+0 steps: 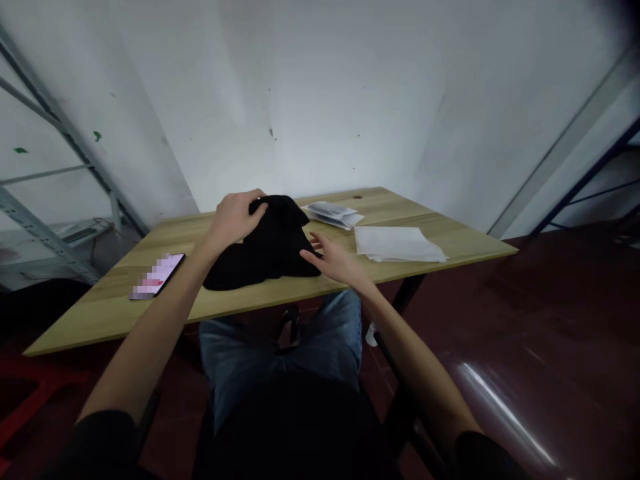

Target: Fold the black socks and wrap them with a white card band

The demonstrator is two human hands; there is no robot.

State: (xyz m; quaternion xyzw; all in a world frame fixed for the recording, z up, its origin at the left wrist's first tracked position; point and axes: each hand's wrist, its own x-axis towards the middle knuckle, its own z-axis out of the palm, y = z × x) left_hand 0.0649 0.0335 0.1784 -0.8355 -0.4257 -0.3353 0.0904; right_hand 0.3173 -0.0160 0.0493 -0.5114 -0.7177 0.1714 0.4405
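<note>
A flat, glossy phone point(163, 275) lies left on the wood-grained table point(430, 223); the left hand point(234, 217) pinches the far left edge of crumpled black cloth point(281, 241), near centre; the right hand point(334, 259), fingers loosely spread, grips nothing at the cloth's right edge; beyond, filmy packets point(333, 213); right, flat whitish sheets point(397, 243)

Count: 1 bench point(400, 207), 1 smartphone point(159, 275), 1 piece of black cloth point(277, 243). Piles of translucent plastic packaging point(397, 243): 2, pieces per pile unclear. Also 1 grey metal rack point(40, 230), 1 red stool point(45, 377) partly in view, 1 pair of blue jeans point(235, 353), 2 green wall marks point(97, 136).
</note>
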